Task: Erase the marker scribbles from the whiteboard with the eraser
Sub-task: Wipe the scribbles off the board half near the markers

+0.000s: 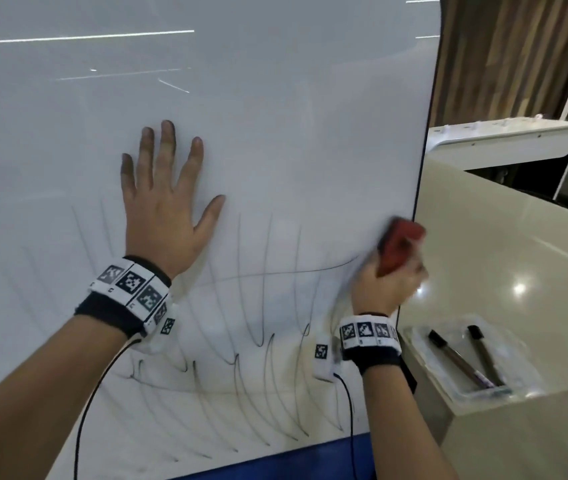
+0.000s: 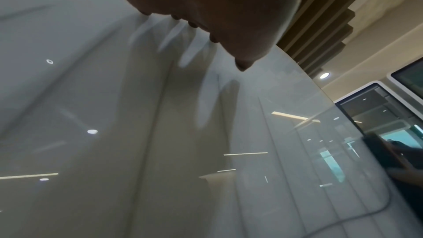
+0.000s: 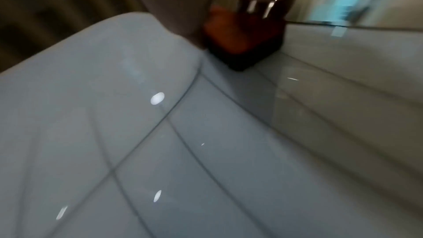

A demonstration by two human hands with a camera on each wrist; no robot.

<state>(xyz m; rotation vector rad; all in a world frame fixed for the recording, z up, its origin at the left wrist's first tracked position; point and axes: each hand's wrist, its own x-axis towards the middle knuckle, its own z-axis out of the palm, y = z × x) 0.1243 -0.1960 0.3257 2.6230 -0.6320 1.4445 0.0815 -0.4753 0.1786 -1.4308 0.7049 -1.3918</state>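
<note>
The whiteboard (image 1: 275,98) fills most of the head view, with black marker scribbles (image 1: 262,306) across its lower half. My left hand (image 1: 168,195) lies flat on the board with fingers spread, above the scribbles. My right hand (image 1: 391,282) grips a red eraser (image 1: 401,245) against the board near its right edge, blurred by motion. The right wrist view shows the red eraser (image 3: 242,33) with its dark pad on the whiteboard (image 3: 137,133), among crossing marker lines (image 3: 160,126). In the left wrist view my left hand (image 2: 217,6) hangs dark over the whiteboard (image 2: 114,133).
A beige counter (image 1: 518,271) stands right of the board. On it lies a clear tray (image 1: 466,362) with two markers (image 1: 459,358). A blue band (image 1: 293,459) runs under the board's lower edge. Wood slats (image 1: 518,46) rise at the back right.
</note>
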